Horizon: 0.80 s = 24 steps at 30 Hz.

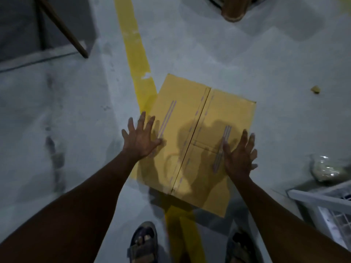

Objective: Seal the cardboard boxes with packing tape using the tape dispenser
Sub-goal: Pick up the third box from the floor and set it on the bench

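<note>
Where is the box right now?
Head view, centre: the box lies on the floor over the yellow line, between the left hand and right hand.

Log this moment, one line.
cardboard box: flaps closed, seam untaped | left hand: open, left edge | right hand: open, right edge

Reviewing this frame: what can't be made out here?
Head view, cardboard box: contents hidden by closed flaps.
Right hand: motion blur hides whether it touches the box.
Brown object: cut off by top edge.
Plastic-wrapped bundle, right: too dim and blurred to identify.
Tape dispenser: nowhere in view.
</note>
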{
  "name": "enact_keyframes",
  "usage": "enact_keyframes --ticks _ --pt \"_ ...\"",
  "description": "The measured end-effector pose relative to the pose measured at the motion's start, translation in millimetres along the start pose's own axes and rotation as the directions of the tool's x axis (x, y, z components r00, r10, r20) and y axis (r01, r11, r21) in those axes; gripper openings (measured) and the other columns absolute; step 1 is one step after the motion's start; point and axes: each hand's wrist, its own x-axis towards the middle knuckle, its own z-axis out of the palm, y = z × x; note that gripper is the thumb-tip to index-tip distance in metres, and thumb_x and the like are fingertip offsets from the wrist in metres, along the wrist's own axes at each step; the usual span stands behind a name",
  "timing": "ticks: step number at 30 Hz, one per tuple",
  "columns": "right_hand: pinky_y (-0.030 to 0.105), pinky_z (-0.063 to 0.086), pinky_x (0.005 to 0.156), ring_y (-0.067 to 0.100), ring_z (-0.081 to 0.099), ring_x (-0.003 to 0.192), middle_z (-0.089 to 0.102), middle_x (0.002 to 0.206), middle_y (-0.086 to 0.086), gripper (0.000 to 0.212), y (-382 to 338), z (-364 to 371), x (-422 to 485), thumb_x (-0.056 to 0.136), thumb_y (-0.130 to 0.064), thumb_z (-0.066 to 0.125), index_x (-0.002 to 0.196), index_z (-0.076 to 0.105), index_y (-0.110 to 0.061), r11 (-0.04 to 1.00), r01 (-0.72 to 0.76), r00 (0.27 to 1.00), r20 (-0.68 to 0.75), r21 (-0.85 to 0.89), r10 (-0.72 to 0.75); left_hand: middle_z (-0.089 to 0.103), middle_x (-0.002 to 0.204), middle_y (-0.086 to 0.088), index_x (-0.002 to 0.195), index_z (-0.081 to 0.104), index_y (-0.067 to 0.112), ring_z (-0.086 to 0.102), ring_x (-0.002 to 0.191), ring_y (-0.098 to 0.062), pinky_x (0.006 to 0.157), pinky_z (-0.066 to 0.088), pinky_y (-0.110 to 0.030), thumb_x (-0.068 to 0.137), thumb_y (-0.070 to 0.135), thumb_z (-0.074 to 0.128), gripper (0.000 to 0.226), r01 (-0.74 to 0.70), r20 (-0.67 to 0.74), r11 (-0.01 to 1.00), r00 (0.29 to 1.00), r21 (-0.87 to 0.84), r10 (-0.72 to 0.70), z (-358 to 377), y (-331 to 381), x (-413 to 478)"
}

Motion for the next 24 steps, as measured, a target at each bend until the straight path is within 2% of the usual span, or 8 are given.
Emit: enact_keyframes --ticks 2,5,7,9,12,17,21,24 --pt "0.073 0.020 0.105 0.046 0.016 0.143 0.001 0.164 -0.005 0.074 3 21 8 0.095 -0.059 0.044 0.154 0.007 -0.035 0.994 -0.085 0.993 -0.081 0.075 0.091 -0.013 0.164 0.004 0.156 0.006 0.040 0.004 0.146 -0.046 0.106 0.022 -0.069 0.081 0.076 0.052 0.095 0.050 -0.007 0.993 0.999 -0.104 -0.051 19 1 24" --pt "0.063 0.026 0.104 0.043 0.025 0.140 0.002 0.164 -0.005 0.079 8 46 18 0.093 -0.053 0.054 0.155 0.009 -0.034 0.980 -0.072 0.995 -0.051 0.183 0.083 -0.019 0.164 0.002 0.156 0.001 0.040 0.015 0.146 -0.042 0.110 0.027 -0.059 0.070 0.081 0.059 0.111 0.032 0.074 0.958 0.997 -0.285 -0.011 40 2 50" --pt "0.060 0.030 0.102 0.041 0.027 0.138 0.005 0.163 -0.008 0.085 8 53 20 0.088 -0.054 0.061 0.154 0.011 -0.036 0.985 -0.052 0.998 -0.038 0.162 0.059 -0.017 0.163 0.008 0.155 0.002 0.043 0.027 0.139 -0.044 0.107 0.035 -0.056 0.067 0.083 0.061 0.113 -0.008 0.100 0.965 0.994 -0.263 0.035 47 3 56" --pt "0.057 0.032 0.104 0.036 0.026 0.141 0.009 0.163 -0.009 0.084 5 51 21 0.081 -0.057 0.064 0.152 0.022 -0.036 0.989 0.013 0.999 -0.053 0.147 -0.006 -0.012 0.164 0.014 0.153 0.010 0.047 0.033 0.131 -0.045 0.101 0.039 -0.055 0.068 0.081 0.062 0.105 -0.049 0.044 0.979 0.997 -0.197 0.059 42 5 52" --pt "0.055 0.035 0.105 0.031 0.029 0.141 0.016 0.161 -0.012 0.078 -12 26 20 0.070 -0.070 0.053 0.142 0.044 -0.039 0.991 0.058 0.995 -0.086 0.121 -0.048 -0.004 0.164 0.015 0.151 0.022 0.048 0.037 0.125 -0.043 0.096 0.039 -0.050 0.072 0.083 0.056 0.092 -0.065 -0.059 0.992 0.997 -0.108 0.059 6 11 37" --pt "0.045 0.033 0.111 0.022 0.027 0.143 0.022 0.160 -0.009 0.060 -86 -88 -2 0.079 -0.044 0.073 0.135 0.056 -0.031 0.972 0.149 0.979 -0.169 0.183 -0.118 -0.003 0.165 0.015 0.150 0.026 0.048 0.037 0.123 -0.043 0.095 0.039 -0.049 0.073 0.083 0.055 0.090 -0.079 -0.142 0.988 0.988 -0.131 0.060 -119 25 2" --pt "0.049 0.037 0.101 0.031 0.036 0.132 0.021 0.157 -0.022 0.066 -167 -224 -36 0.069 -0.063 0.060 0.132 0.053 -0.046 0.984 0.125 0.968 -0.235 0.128 -0.092 -0.003 0.164 0.019 0.149 0.027 0.049 0.035 0.125 -0.041 0.097 0.038 -0.049 0.072 0.080 0.058 0.088 -0.068 -0.206 0.983 0.978 -0.172 0.032 -273 49 -44" --pt "0.046 0.034 0.097 0.034 0.036 0.126 0.020 0.157 -0.025 0.061 -229 -344 -79 0.074 -0.055 0.067 0.133 0.051 -0.048 0.988 0.117 0.959 -0.270 0.102 -0.086 -0.001 0.163 0.020 0.148 0.029 0.050 0.038 0.124 -0.042 0.097 0.040 -0.049 0.070 0.083 0.055 0.089 -0.080 -0.265 0.984 0.964 -0.160 0.035 -394 63 -89"
